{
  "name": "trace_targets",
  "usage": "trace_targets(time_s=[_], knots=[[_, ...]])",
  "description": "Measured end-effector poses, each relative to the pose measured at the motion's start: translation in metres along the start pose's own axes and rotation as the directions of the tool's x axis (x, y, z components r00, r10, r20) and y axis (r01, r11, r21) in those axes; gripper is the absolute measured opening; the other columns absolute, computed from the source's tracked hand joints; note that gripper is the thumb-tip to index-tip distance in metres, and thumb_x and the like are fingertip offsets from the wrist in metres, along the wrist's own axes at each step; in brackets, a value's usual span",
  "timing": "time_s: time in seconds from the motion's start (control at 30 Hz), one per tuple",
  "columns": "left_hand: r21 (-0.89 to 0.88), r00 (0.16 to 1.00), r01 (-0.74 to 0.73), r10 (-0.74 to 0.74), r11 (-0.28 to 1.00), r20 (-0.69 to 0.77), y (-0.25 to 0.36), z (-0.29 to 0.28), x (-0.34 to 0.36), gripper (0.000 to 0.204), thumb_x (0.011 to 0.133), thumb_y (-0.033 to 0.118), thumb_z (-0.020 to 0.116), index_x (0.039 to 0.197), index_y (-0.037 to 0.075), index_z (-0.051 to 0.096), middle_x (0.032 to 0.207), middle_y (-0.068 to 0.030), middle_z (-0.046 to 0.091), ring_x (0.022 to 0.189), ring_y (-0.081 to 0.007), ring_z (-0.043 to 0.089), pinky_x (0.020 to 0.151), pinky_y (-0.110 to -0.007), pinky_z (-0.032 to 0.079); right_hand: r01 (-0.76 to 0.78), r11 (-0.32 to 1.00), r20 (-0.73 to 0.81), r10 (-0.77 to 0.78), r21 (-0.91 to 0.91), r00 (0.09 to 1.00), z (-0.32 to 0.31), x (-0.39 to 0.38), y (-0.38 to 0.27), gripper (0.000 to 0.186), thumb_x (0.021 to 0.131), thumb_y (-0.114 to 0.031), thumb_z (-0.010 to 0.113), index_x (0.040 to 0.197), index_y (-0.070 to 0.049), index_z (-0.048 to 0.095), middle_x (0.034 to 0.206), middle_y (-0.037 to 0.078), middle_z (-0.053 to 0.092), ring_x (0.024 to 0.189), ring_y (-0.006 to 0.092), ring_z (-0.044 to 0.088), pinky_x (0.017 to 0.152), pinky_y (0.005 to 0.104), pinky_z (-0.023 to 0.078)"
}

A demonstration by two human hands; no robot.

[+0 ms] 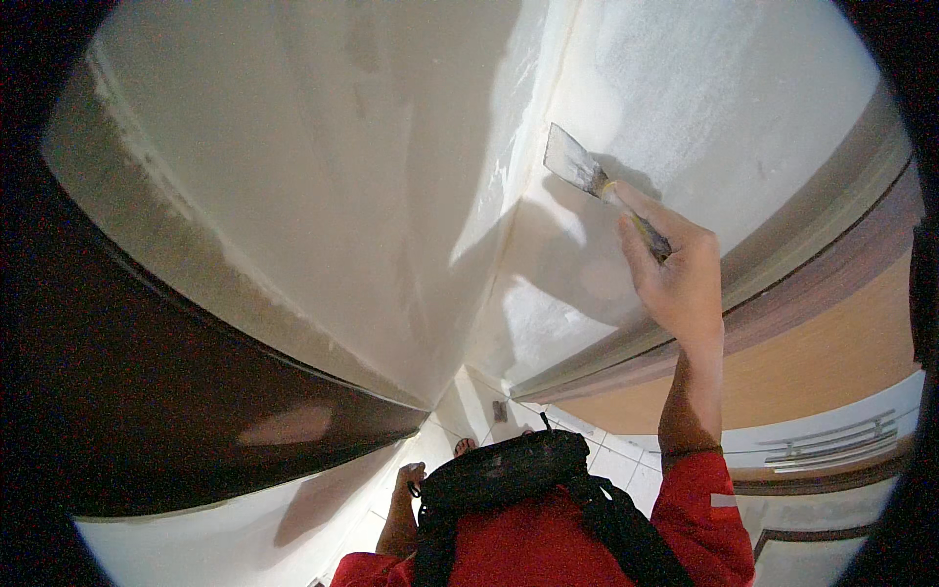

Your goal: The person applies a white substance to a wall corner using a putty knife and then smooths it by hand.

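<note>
"Where does the head view look from?"
"The wearer's head, left of two fisheye lenses, steeply down over the red shirt and black bag to the tiled floor."
"Facing?"
"The corner where left wall and right wall meet."
"How near?"
"Close: the raised right hand looms large, and straight edges bow toward the rim."

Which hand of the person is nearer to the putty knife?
The right hand: it grips the handle of the putty knife, raised in front of the wall. The left hand is far from it, low by the left end of the black bag.
</note>
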State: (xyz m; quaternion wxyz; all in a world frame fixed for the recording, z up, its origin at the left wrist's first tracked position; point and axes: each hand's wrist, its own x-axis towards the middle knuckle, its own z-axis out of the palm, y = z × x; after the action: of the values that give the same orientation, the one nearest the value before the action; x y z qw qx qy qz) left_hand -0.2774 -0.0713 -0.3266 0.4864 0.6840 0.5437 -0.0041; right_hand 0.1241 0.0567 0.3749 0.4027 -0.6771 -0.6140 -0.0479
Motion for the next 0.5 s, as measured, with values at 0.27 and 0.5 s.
trace_targets(time_s=[0.27,0.5], knots=[[-0.206,0.999,0.028,-0.033,0.978,-0.023,-0.011,-0.008,-0.004,0.02,0.091,0.026,0.064,0.078,0.011,0.062,0.073,-0.0096,0.068,0.067,-0.0275,0.064,0.06,-0.042,0.049,0.01,1.0,-0.006,-0.01,-0.009,1.0,0.007,-0.015,0.025,0.033,0.092,-0.011,0.07,0.125,-0.009,0.074,0.084,0.024,0.07,0.065,0.0278,0.067,0.067,0.0353,0.054],[-0.352,0.999,0.023,-0.037,0.936,-0.031,-0.004,-0.015,-0.01,0.023,0.092,0.027,0.064,0.076,0.01,0.062,0.072,-0.0097,0.067,0.065,-0.0272,0.064,0.059,-0.042,0.049,0.034,0.999,-0.069,-0.034,0.011,0.997,0.046,-0.036,0.046,0.033,0.094,-0.007,0.07,0.127,-0.009,0.074,0.069,0.009,0.061,0.06,0.0085,0.049,0.057,0.0269,0.044]])
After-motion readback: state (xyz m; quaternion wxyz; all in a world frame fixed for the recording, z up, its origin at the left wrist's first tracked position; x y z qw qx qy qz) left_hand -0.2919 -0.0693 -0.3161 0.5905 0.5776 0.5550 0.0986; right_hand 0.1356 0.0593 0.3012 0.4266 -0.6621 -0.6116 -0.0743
